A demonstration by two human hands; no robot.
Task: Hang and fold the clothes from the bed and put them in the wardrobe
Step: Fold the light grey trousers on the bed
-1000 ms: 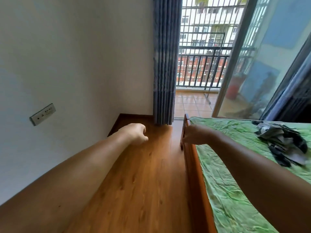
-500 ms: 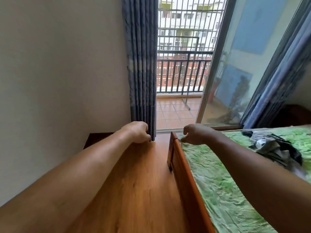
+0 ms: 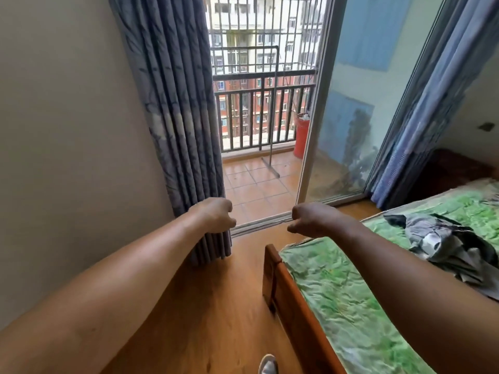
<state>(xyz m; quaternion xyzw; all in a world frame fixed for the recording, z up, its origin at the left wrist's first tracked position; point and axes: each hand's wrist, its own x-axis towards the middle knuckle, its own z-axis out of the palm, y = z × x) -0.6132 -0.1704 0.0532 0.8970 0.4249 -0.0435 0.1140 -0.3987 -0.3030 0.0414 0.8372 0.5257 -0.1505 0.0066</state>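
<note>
Fists: left hand (image 3: 213,215), right hand (image 3: 314,219); one clothes heap (image 3: 442,240)

1. Left hand (image 3: 216,215): bare, with its back and knuckles in plain sight.
2. Left forearm (image 3: 108,287): broad and bare-skinned from the wrist down to the lower left edge of view. Whether a sleeve begins higher up cannot be told.
3. Right hand (image 3: 310,218): bare, like the left.
4. Right forearm (image 3: 405,279): bare skin from the wrist to the right edge of view, lying in shade.
5. Footwear: rounded toe of a light grey-and-white shoe (image 3: 268,364), only its tip showing at the bottom edge. Which foot it belongs to cannot be told.
</note>
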